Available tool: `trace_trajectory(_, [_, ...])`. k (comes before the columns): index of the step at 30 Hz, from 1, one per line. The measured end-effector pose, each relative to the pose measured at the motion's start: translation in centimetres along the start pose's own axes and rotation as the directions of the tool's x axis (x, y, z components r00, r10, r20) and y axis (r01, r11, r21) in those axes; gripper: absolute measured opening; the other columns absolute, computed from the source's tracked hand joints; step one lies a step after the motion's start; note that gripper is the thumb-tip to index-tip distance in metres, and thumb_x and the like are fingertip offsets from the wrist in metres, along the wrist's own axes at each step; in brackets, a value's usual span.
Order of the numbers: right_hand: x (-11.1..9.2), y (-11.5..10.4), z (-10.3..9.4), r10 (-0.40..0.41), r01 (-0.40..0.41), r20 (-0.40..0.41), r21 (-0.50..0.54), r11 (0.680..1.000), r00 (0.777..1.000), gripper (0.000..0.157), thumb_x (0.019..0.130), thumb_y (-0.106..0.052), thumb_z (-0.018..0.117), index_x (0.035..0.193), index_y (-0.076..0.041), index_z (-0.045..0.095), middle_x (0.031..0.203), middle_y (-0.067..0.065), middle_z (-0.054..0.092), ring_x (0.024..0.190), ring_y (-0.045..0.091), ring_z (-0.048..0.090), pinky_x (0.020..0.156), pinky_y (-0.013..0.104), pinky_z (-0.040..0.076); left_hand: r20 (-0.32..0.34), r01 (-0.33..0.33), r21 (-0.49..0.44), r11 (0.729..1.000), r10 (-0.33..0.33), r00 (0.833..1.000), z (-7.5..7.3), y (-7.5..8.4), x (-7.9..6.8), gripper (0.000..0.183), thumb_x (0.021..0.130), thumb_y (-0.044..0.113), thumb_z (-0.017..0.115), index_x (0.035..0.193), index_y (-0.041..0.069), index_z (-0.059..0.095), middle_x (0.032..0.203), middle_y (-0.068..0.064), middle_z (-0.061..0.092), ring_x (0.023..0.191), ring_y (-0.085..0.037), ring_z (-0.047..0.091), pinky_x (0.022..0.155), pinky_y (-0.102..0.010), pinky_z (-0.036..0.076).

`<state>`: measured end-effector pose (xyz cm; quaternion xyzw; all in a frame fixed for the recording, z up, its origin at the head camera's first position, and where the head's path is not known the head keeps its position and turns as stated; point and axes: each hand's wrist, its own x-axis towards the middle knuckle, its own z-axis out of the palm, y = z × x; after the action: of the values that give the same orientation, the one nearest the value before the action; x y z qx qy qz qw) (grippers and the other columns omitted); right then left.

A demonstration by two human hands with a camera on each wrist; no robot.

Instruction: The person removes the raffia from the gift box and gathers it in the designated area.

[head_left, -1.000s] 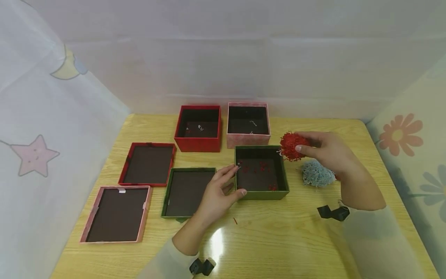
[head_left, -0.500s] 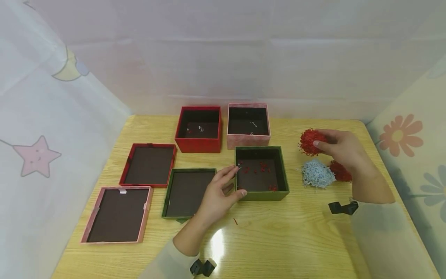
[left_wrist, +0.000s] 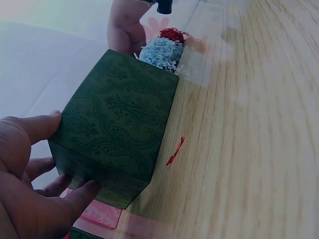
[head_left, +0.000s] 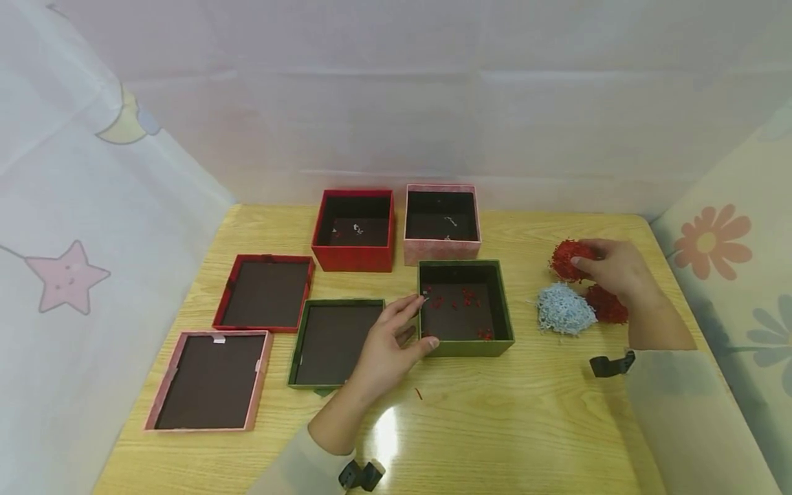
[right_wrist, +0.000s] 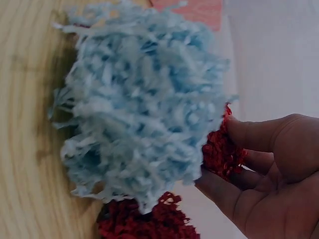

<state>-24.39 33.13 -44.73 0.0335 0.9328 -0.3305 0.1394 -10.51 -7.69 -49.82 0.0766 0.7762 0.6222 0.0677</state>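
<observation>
My right hand (head_left: 621,269) grips a clump of red shredded paper (head_left: 570,261) at the table's right side, its thumb on the near face. Just in front lies a pale blue clump of shredded paper (head_left: 564,309), with a darker red clump (head_left: 606,304) beside it. In the right wrist view the blue clump (right_wrist: 144,109) hides part of the gripped red paper (right_wrist: 222,152); whether that touches the table I cannot tell. My left hand (head_left: 390,340) touches the left side and near corner of an open green box (head_left: 467,348) with spread fingers. Red scraps lie inside the box.
Behind the green box stand an open red box (head_left: 353,259) and a pink box (head_left: 442,251), holding a few pale scraps. At left lie a red lid (head_left: 266,292), a pink lid (head_left: 210,381) and a green lid (head_left: 337,344). A red strand (head_left: 418,393) lies in front.
My right hand has carried the red clump rightward, away from the green box, and then lowered it a little behind the blue clump. The left hand has stayed at the box.
</observation>
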Motion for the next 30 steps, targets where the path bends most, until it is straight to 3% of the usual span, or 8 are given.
trace_trajectory(11, [1.4,1.9,0.8,-0.01,0.013,0.019,-0.189,0.982,1.0,0.06,0.105,-0.023,0.057,0.151,0.011,0.04,0.148,0.041,0.04,0.135,0.061,0.037,0.109,0.073,0.035,0.0,-0.004,0.008,1.0,0.004,1.0,0.1,-0.1,0.1,0.073,0.092,0.024,0.083,0.155,0.031,0.048,0.16,0.009,0.038,0.14,-0.024,0.049,0.111,-0.039,0.047])
trace_trajectory(30, [1.5,2.1,0.6,0.035,-0.023,0.053,-0.206,0.978,0.998,0.068,0.107,-0.031,0.053,0.158,0.009,0.029,0.151,0.042,0.034,0.136,0.062,0.033,0.11,0.074,0.033,0.025,-0.003,0.02,1.0,0.003,1.0,-0.1,0.1,0.5,0.073,0.092,0.024,0.082,0.156,0.029,0.047,0.159,0.009,0.038,0.141,-0.021,0.047,0.112,-0.036,0.047])
